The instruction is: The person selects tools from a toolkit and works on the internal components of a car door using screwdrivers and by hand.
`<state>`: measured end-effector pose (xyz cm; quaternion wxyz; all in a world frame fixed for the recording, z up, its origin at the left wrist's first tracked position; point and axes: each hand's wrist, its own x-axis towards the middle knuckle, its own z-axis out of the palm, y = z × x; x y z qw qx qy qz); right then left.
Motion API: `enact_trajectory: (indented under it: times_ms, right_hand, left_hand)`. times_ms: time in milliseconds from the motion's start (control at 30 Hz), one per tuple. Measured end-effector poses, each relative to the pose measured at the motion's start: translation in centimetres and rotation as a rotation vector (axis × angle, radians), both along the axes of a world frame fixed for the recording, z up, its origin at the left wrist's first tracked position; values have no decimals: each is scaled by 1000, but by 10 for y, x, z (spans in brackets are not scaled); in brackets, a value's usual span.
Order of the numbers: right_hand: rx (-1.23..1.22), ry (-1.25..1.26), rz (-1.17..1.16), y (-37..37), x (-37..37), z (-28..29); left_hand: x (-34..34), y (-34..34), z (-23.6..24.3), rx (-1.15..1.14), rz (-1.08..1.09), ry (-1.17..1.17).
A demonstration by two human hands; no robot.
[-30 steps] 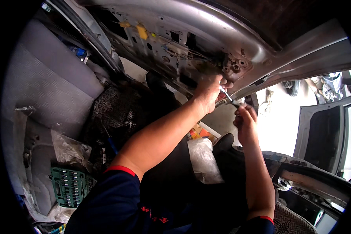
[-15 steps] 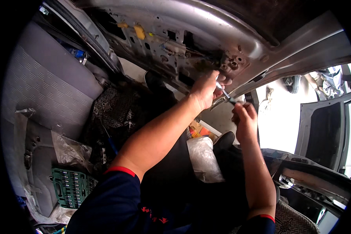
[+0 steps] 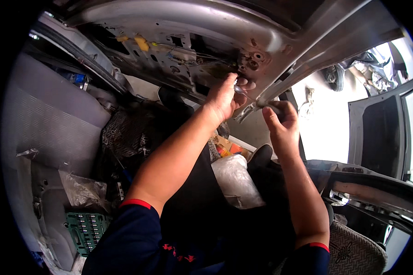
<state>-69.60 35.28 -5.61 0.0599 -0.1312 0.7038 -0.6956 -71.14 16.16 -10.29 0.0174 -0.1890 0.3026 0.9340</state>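
My left hand (image 3: 222, 98) is closed in front of the bare inner side of a silver car door (image 3: 280, 41). A small shiny metal piece (image 3: 237, 86) shows between its thumb and fingers; its kind is unclear. Just to the right, my right hand (image 3: 283, 121) is curled round the handle of what looks like a screwdriver (image 3: 249, 96). Its thin shaft points up and left at the piece in my left hand. Whether the tip touches is too small to tell. Yellow foam bits (image 3: 141, 43) and thin wires show in the door's openings.
A grey seat (image 3: 59, 110) stands at the left, with a green socket set case (image 3: 88, 231) near its lower end. A clear plastic bag (image 3: 236, 178) lies below my hands, beside an orange and yellow box (image 3: 227, 145). Another vehicle door (image 3: 385, 133) stands at the right.
Both hands and the screwdriver have shifted slightly up and left in the view, as has the scene. My right hand has turned, its fingers now bent over the top of the handle.
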Motion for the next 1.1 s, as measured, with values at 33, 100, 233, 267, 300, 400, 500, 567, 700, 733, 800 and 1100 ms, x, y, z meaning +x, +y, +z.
enact_trajectory:
  times_ms: [33,100,233,267,300,400,500,567,700,733,800,1100]
  right_hand:
    - [160,110,34,4,2,21]
    - [139,209,29,1,0,19]
    - [194,248,-83,5,3,8]
    - [201,276,-93,6,3,4]
    - [209,304,-103,6,4,2]
    - [267,396,-159,2,12,13]
    - [285,395,-178,4,11,-2]
    - [268,266,-188,3,12,-8]
    - [267,188,-165,10,4,-30]
    - [245,125,-144,12,1,-38]
    - [219,37,-69,10,-3,-44]
    - [269,152,-88,11,-16,-68]
  left_hand:
    - [1,3,5,9,13,-20]
    - [-2,2,1,-3,17,-8]
    - [0,5,6,-164,35,-64]
    - [1,6,8,-199,53,-88]
    - [4,9,10,-235,70,-111]
    - [9,11,9,-315,118,-144]
    - [9,12,13,-375,164,-178]
    - [11,13,17,-490,174,-170]
    - [8,9,7,-479,130,-139]
    - [7,11,8,-465,117,-154]
    - [4,-2,1,-386,77,-93]
    - [1,-1,-7,-409,172,-80]
